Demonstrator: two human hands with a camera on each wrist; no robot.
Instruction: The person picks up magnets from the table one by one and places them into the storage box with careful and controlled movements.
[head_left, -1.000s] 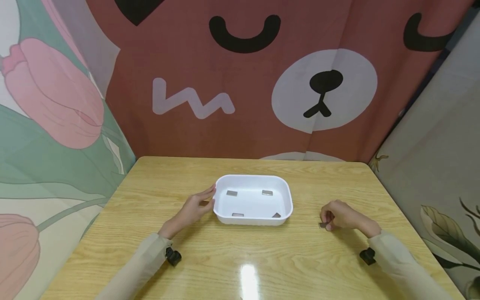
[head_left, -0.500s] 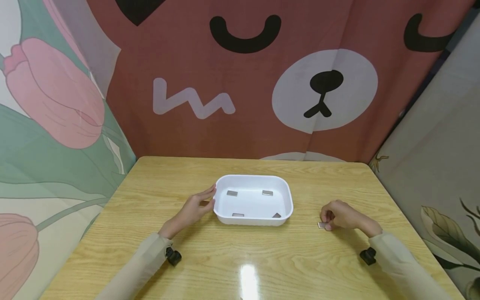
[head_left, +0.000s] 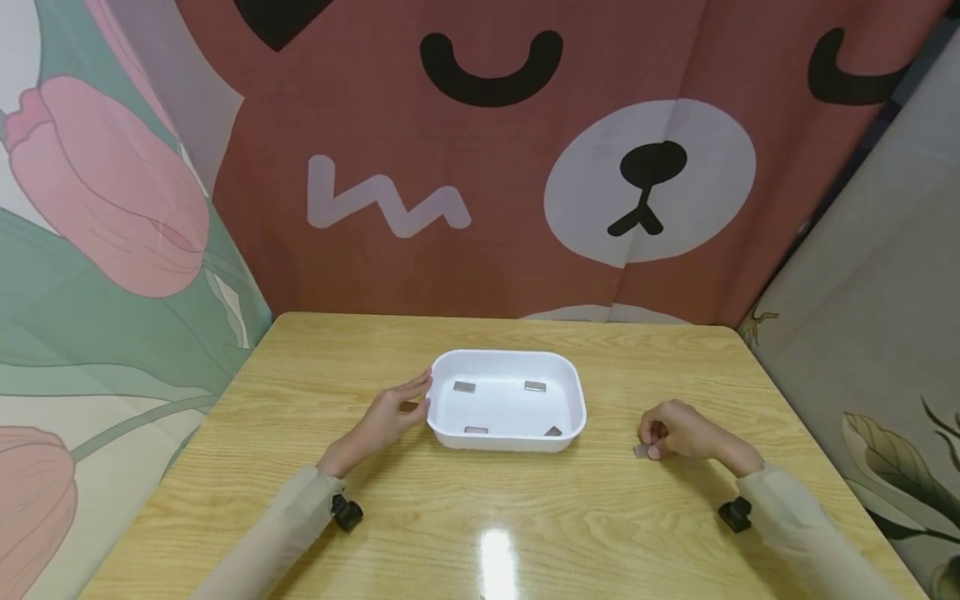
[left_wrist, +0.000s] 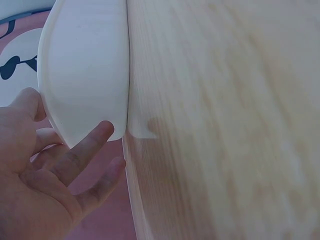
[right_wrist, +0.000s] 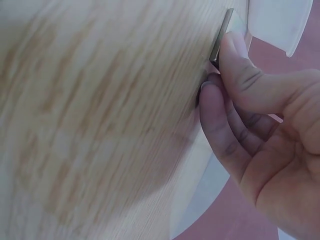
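Observation:
In the head view a white rectangular tray (head_left: 506,398) stands mid-table. Several small flat grey metal pieces lie in it, among them one metal piece (head_left: 535,386) at the back right. My left hand (head_left: 385,421) rests against the tray's left end, its fingers spread and fairly straight along the white wall (left_wrist: 87,75) in the left wrist view. To the right of the tray, my right hand (head_left: 678,429) pinches another small flat metal piece (head_left: 641,451) low at the tabletop. The right wrist view shows the thumb over this shiny metal piece (right_wrist: 231,27), which partly hides it.
The wooden table (head_left: 420,517) has a light glare spot near its front. A red-brown curtain (head_left: 375,275) with a bear print hangs behind it, with patterned cloths on both sides. Small black devices (head_left: 347,512) sit at both wrists.
The metal piece in my right hand has tilted and shifted slightly left, with the fingertips moving a little. My left hand and the tray look unmoved.

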